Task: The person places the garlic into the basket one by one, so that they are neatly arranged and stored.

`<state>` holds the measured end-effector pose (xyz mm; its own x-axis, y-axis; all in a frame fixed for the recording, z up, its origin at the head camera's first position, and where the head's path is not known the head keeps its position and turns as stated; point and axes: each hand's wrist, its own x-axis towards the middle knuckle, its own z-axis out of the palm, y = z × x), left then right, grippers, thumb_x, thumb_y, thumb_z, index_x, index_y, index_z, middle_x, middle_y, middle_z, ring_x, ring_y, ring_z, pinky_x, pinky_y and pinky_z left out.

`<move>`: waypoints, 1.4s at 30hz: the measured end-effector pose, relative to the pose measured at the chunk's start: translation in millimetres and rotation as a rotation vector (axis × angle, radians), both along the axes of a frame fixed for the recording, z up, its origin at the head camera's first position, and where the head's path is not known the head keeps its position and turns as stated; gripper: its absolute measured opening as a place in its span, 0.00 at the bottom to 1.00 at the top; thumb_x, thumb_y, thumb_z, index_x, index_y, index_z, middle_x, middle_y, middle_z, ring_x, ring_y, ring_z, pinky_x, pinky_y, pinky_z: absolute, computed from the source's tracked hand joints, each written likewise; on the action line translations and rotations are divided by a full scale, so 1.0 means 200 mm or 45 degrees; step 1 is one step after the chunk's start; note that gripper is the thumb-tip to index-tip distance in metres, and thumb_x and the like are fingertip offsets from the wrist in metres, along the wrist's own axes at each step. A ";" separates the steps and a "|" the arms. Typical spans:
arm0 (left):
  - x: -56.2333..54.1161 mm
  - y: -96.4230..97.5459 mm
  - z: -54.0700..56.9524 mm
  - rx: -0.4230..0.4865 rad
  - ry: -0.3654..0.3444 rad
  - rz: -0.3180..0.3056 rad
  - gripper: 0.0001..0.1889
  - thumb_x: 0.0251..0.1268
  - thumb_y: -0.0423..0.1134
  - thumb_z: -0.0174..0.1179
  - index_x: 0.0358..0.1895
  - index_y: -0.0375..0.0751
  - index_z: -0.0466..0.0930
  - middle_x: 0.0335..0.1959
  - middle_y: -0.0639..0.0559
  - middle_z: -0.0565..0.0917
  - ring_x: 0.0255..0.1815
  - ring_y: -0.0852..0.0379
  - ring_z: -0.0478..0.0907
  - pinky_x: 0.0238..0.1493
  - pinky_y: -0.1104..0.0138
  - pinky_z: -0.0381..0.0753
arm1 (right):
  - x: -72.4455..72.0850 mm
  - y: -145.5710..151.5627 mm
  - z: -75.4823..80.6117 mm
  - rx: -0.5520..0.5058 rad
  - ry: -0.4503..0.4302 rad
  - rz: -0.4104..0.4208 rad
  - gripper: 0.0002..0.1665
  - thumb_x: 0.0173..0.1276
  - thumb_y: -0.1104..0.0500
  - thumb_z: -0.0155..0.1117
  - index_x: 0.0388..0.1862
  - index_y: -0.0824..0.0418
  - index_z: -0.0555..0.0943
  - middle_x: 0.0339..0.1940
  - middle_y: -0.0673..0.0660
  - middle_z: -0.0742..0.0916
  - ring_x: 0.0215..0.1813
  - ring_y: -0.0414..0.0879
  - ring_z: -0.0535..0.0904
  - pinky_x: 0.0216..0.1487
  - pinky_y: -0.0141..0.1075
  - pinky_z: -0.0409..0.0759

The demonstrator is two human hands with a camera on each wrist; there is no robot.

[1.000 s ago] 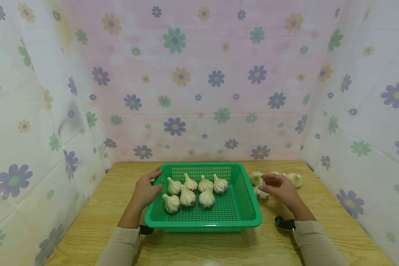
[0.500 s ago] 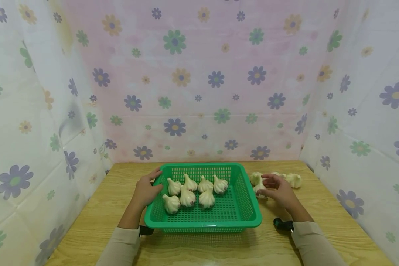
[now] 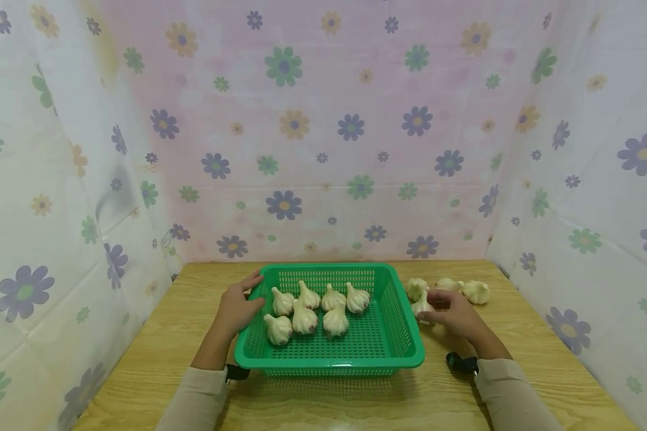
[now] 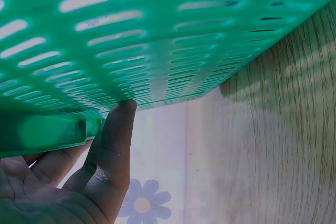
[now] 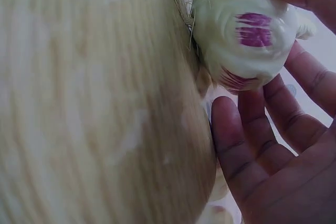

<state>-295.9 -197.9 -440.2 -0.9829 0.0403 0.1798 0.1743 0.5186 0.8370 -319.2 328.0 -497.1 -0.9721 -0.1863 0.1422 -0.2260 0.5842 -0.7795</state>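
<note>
A green slotted plastic basket stands on the table with several garlic bulbs in its left and middle part. My left hand holds the basket's left rim. In the left wrist view the fingers of that hand reach up against the slotted outer wall. Right of the basket, my right hand grips one garlic bulb between thumb and fingers, its stalk pointing up. Seen from the right wrist, that bulb shows purple streaks and hair-like roots, close by the wood surface.
Behind the right hand lie more garlic bulbs, one near the basket's right side and others farther right. The wooden table is bordered by flower-patterned cloth at the back and both sides.
My right hand has moved slightly left and closed round the nearest garlic bulb, which has tipped so its stalk stands up. The left hand and basket stay put.
</note>
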 end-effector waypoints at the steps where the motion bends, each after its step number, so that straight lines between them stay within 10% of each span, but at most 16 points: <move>1: 0.00 0.00 0.00 -0.003 -0.001 -0.001 0.34 0.66 0.31 0.57 0.77 0.44 0.70 0.82 0.55 0.64 0.62 0.37 0.81 0.20 0.63 0.73 | 0.00 0.00 0.00 -0.002 -0.003 -0.002 0.40 0.64 0.44 0.77 0.68 0.65 0.78 0.63 0.66 0.83 0.61 0.62 0.81 0.56 0.51 0.83; 42: 0.00 0.00 0.00 -0.010 0.000 -0.015 0.33 0.67 0.31 0.58 0.77 0.44 0.70 0.82 0.57 0.63 0.62 0.37 0.81 0.19 0.64 0.72 | 0.02 -0.05 0.27 0.035 0.185 -0.107 0.25 0.66 0.40 0.74 0.51 0.56 0.87 0.51 0.59 0.88 0.53 0.55 0.83 0.45 0.45 0.83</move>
